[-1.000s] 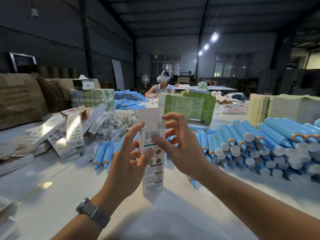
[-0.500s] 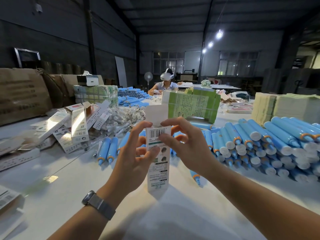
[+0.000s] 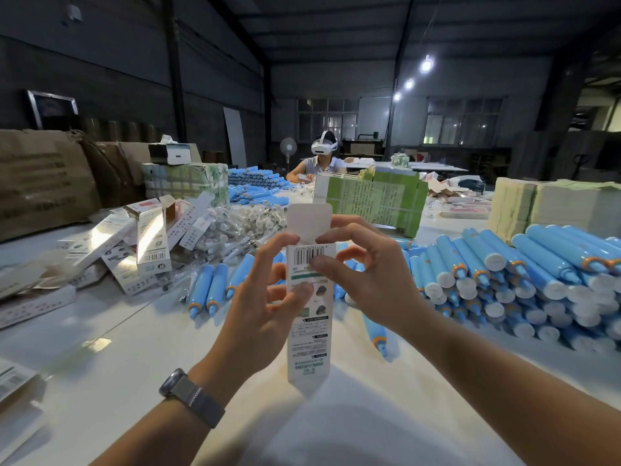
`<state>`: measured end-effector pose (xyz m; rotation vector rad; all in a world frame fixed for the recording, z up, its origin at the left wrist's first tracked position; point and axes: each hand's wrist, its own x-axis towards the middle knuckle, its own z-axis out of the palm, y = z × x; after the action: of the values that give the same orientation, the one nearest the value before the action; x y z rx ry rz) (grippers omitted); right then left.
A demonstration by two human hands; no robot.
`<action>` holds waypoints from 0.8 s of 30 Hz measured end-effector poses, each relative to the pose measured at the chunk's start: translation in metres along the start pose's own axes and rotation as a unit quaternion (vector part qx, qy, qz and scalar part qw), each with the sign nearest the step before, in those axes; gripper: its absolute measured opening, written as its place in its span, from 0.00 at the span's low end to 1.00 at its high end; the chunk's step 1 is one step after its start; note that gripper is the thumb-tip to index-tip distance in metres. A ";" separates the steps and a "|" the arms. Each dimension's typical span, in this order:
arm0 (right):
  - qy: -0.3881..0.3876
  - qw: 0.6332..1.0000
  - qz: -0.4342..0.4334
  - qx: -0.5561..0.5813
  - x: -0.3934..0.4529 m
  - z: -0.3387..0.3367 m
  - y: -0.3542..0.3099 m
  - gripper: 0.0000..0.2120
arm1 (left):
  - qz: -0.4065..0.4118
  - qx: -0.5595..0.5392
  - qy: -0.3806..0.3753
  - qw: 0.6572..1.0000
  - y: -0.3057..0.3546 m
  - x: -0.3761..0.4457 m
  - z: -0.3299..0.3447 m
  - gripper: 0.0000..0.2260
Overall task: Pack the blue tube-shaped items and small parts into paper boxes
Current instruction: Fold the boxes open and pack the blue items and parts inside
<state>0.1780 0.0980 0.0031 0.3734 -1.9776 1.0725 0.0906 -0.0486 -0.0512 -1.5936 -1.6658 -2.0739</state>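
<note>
A dim warehouse surrounds the long white bench [image 3: 141, 334], where blue plastic tubes [image 3: 524, 264] lie heaped at right. Over its middle, left hand [image 3: 265, 297] and right hand [image 3: 369, 280] both pinch an upright narrow white printed paper box [image 3: 309, 344], top flap [image 3: 309, 220] raised. Judging by this, closing is in hand: next, fold and tuck that flap.

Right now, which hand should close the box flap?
Probably the right hand: its fingers sit at the box top beside the open flap, while the left hand grips the box lower down.
</note>
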 end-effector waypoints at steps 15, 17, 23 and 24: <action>0.022 0.997 -0.069 -0.035 -0.001 0.000 0.000 0.19 | 0.002 0.008 0.013 1.000 0.003 -0.001 0.005 0.22; 0.009 0.996 -0.082 -0.044 -0.001 -0.001 0.002 0.12 | -0.013 -0.007 0.013 1.000 0.004 -0.001 0.003 0.24; -0.020 0.995 -0.092 -0.040 0.001 -0.005 0.002 0.06 | -0.003 0.029 -0.017 0.999 0.003 -0.001 0.000 0.19; -0.023 0.995 -0.087 -0.033 0.001 -0.006 0.001 0.06 | -0.003 0.027 -0.016 1.000 0.004 -0.001 0.002 0.18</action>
<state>0.1801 0.1033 0.0047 0.5280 -1.9757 0.8926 0.0944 -0.0491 -0.0491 -1.6154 -1.7228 -1.9992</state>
